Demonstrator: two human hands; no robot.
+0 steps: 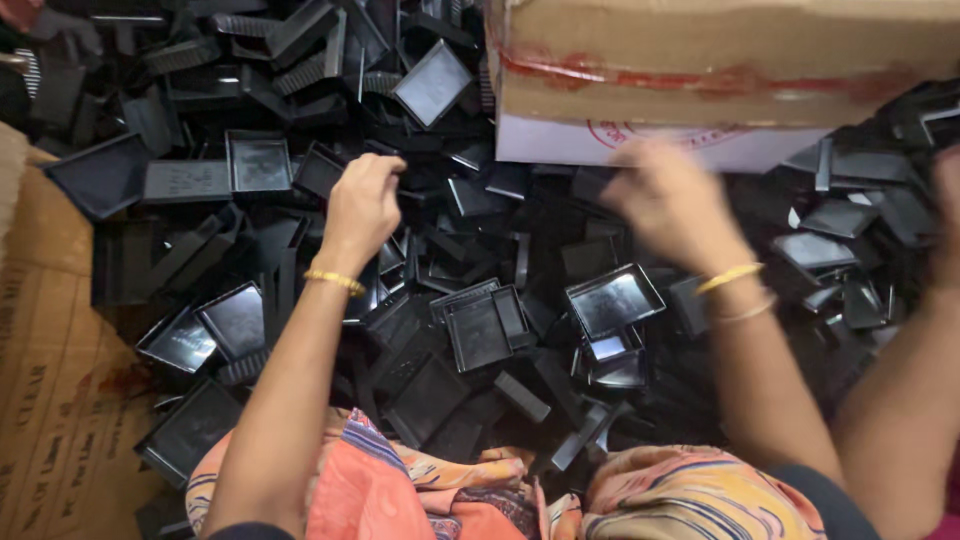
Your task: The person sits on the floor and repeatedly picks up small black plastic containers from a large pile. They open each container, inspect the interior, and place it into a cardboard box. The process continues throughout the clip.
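Head view looks straight down on a big heap of black plastic trays (480, 330), shallow square ones, lying every which way, some face up, some on edge. Left hand (362, 205) is curled down onto the pile, fingers bent in like a loose fist; its grip looks closed around something small and black, but I honestly can't tell whether it has a piece or is just pressing into the heap. Right hand (672, 200) is blurred, sitting just below the edge of a cardboard box (720, 60) at the top of the frame. Its fingers look spread, yet the blur hides whether anything is in that grip.

The relation that matters: one tray (614, 300) lies face up, tilted a bit, just below and slightly inward of the right wrist, between the two arms. It's clearly nearer the right hand than the left. Another tray (259, 162) sits flat just left of the left hand, so that side has its own close one. Both wrists wear gold bangles (335, 281). Flattened cardboard (50, 360) lines the left edge, and someone else's arm (900, 400) comes in at far right.
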